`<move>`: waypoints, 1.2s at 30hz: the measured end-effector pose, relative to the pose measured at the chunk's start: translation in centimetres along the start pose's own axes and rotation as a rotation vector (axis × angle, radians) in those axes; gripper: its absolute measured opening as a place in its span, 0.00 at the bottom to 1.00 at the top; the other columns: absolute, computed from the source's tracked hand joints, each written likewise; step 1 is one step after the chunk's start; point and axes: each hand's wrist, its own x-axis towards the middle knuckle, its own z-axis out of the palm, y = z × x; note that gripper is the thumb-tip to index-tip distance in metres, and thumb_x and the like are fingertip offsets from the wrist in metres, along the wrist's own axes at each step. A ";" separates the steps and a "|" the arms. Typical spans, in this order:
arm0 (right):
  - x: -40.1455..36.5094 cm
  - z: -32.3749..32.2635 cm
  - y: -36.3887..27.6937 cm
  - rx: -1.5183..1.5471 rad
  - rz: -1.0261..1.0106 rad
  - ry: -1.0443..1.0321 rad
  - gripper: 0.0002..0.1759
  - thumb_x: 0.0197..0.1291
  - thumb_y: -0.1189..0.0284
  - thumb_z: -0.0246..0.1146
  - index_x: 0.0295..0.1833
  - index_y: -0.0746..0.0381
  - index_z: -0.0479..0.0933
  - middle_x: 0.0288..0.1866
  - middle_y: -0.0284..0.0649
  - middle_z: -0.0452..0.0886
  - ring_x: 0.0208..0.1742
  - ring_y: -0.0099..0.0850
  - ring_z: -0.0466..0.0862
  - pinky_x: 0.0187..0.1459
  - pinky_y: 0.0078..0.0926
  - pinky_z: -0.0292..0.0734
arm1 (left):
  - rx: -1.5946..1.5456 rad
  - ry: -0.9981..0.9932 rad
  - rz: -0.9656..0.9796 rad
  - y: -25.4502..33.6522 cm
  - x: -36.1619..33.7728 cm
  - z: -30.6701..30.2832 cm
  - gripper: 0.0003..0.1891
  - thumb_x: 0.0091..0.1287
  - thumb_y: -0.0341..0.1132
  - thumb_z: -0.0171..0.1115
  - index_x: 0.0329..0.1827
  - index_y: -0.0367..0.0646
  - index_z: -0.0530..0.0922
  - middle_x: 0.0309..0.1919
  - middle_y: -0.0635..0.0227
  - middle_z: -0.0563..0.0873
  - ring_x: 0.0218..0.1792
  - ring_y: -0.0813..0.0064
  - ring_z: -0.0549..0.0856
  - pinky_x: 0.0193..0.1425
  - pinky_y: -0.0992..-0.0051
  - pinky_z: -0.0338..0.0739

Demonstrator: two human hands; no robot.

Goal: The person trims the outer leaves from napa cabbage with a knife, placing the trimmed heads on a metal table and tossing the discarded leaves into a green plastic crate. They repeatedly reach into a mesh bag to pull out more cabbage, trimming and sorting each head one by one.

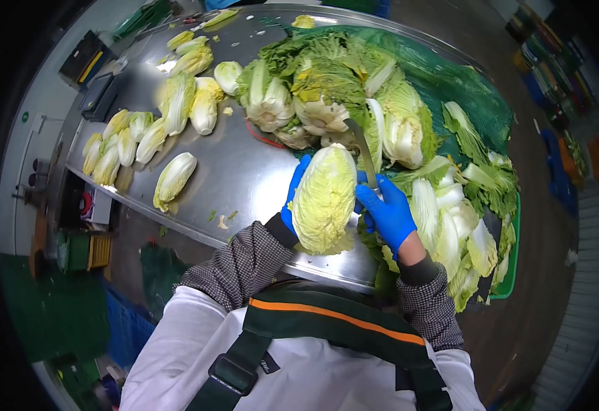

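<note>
My left hand (292, 196), in a blue glove, holds a pale yellow-green napa cabbage (325, 198) by its left side, above the table's near edge. The cabbage hides most of those fingers. In my right hand (388, 212), also gloved in blue, is a knife (366, 154) with a curved blade pointing up and away. The blade stands just right of the held cabbage, in front of the untrimmed cabbages (327, 103). Loose cut leaves (443, 222) are heaped right of my right hand.
A metal table (234, 161) carries several trimmed cabbages (176, 103) on the left, with one single cabbage (175, 181) nearer me. Green netting (464, 75) lies under the untrimmed heap. A green crate (514, 264) stands under the leaves. A dark box-shaped device (99, 96) sits at the left edge.
</note>
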 end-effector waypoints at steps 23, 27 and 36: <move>-3.5 -7.9 14.9 -1.220 -0.069 0.369 0.35 0.53 0.67 0.62 0.70 0.47 0.63 0.39 0.45 0.73 0.32 0.41 0.82 0.30 0.40 0.77 | 0.788 0.262 0.148 3.4 13.4 2.2 0.25 0.73 0.50 0.48 0.63 0.41 0.71 0.50 0.61 0.83 0.47 0.72 0.82 0.55 0.71 0.75; -5.0 -15.0 16.4 -1.220 0.036 0.491 0.33 0.55 0.71 0.59 0.69 0.44 0.64 0.40 0.45 0.73 0.30 0.42 0.82 0.30 0.41 0.78 | 1.205 0.341 0.275 3.2 22.2 0.8 0.22 0.69 0.45 0.57 0.61 0.42 0.75 0.43 0.72 0.85 0.42 0.81 0.80 0.47 0.78 0.73; -7.4 -41.2 19.9 -1.377 0.010 0.642 0.39 0.50 0.68 0.64 0.71 0.46 0.62 0.42 0.47 0.75 0.35 0.44 0.80 0.36 0.42 0.77 | 1.845 0.258 0.339 2.9 36.9 -2.6 0.28 0.62 0.43 0.68 0.62 0.38 0.73 0.46 0.61 0.83 0.46 0.74 0.82 0.53 0.75 0.75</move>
